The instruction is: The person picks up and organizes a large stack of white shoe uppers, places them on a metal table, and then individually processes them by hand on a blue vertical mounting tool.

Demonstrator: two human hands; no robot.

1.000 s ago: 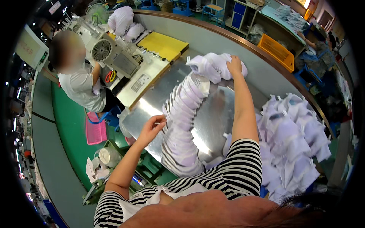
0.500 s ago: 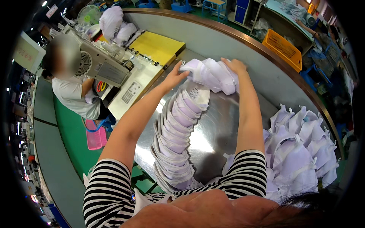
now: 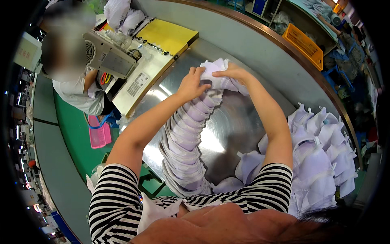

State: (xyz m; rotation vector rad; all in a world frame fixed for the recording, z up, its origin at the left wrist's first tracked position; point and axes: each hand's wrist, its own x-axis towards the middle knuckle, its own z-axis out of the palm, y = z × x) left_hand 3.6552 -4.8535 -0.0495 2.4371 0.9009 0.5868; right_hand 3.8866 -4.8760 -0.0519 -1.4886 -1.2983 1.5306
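At left, a pink basket (image 3: 100, 137) is seen below a sewing machine (image 3: 113, 61); farther off, a yellow board (image 3: 168, 35). Lilac cups (image 3: 185, 138) are nested along the metal table (image 3: 233, 122), their far end partly hidden by the left hand (image 3: 191, 84). Beyond it, a lilac bundle (image 3: 212, 68) is gripped between it and the right hand (image 3: 235, 73). Far right, an orange crate (image 3: 303, 46); near right, heaped lilac pieces (image 3: 319, 152).

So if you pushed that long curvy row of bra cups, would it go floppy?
The row of nested bra cups would probably bend rather than stay stiff, since it curves and looks like many separate soft layers. It might slide easily, because the metal tabletop looks smooth and shiny.
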